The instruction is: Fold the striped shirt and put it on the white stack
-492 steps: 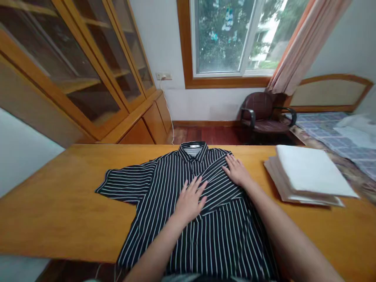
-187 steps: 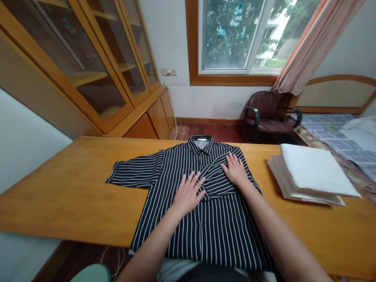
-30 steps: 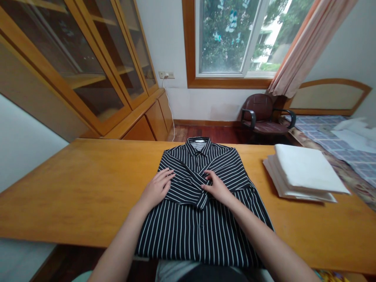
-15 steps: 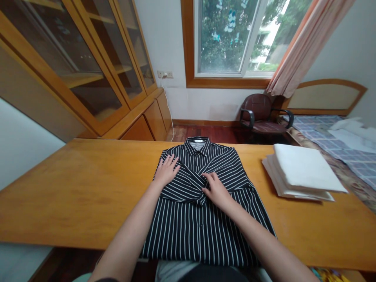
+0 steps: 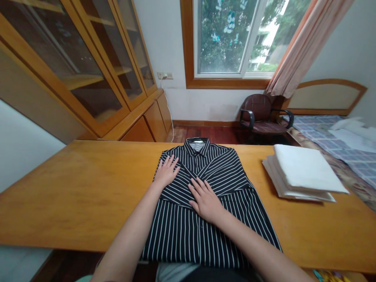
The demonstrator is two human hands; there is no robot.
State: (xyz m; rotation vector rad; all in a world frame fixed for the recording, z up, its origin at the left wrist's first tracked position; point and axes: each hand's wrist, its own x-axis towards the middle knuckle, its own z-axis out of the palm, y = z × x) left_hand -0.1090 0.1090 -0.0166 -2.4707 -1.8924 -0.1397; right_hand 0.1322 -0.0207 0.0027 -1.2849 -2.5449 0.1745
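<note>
A black shirt with white stripes lies front side up, its collar at the table's far edge and its hem at the near edge. Both sleeves are folded inward across the chest and meet near the middle. My left hand rests flat on the sleeve at the upper left, fingers spread. Lower down, near the shirt's centre, my right hand lies palm down over the sleeve ends with its fingers apart. Neither hand grips anything.
On the right of the wooden table sits a stack of white folded pieces. Beyond the table are a dark red armchair, a bed and a glass-door cabinet at the left.
My right hand has gone from bent fingers at the sleeve ends to a flat, spread pose, slightly nearer and further left. The sleeve ends look flatter. My left hand has stayed in place.
</note>
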